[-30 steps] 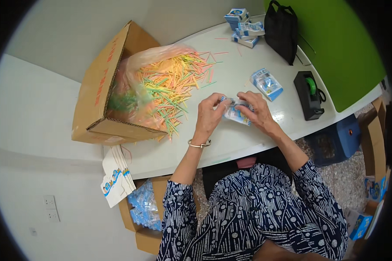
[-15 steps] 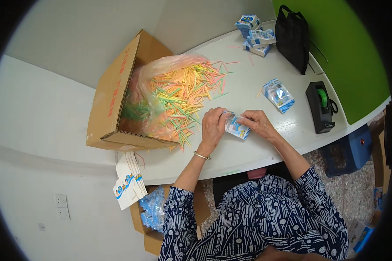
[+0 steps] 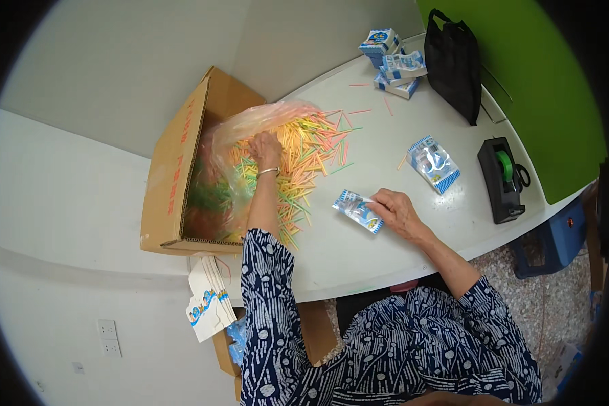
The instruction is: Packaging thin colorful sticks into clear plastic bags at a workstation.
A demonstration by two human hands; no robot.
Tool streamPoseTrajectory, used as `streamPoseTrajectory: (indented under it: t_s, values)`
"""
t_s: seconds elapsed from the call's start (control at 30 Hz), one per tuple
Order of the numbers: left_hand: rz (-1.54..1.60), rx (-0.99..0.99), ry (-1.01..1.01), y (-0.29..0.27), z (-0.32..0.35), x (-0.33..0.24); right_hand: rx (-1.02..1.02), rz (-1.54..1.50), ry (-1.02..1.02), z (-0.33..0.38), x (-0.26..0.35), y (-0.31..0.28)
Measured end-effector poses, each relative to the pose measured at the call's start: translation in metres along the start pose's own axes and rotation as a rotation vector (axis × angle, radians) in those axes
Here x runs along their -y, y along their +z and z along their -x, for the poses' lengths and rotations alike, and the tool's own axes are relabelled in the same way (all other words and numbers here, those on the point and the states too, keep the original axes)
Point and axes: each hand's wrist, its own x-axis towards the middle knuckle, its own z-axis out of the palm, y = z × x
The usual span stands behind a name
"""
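Note:
My left hand (image 3: pixel 265 149) reaches into the heap of thin coloured sticks (image 3: pixel 298 152), which are yellow, orange, pink and green. Its fingers are bent down among them, and the fingertips are hidden. A silver bangle circles that wrist. Over the table, my right hand (image 3: pixel 399 214) pinches a small blue-and-white plastic packet (image 3: pixel 353 210) between thumb and fingers. The heap spills from a clear plastic bag (image 3: pixel 227 145) in a cardboard box (image 3: pixel 172 162) lying on its side, open towards the right.
Another blue-and-white packet (image 3: pixel 433 164) lies right of centre. Beside it stands a black tape dispenser (image 3: pixel 497 186) with green tape. At the back are stacked small boxes (image 3: pixel 380 44) and a black bag (image 3: pixel 453 68). Folded white cartons (image 3: pixel 210 308) hang at the left edge. A blue stool (image 3: pixel 551 243) stands below.
My left hand has let go of the packet and moved left and away into the sticks. My right hand keeps the packet. The whole view has shifted slightly.

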Motion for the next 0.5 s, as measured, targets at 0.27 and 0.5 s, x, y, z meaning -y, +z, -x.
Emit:
streamPoseTrajectory:
  t_s: [0.27, 0.5]
  values:
    - [-0.239, 0.244, 0.002, 0.014, -0.017, -0.023, 0.010, 0.066, -0.046, 0.000, -0.007, -0.003]
    - [-0.591, 0.358, 0.015, 0.022, -0.025, -0.037, 0.055, 0.071, -0.020, -0.003, -0.002, -0.002]
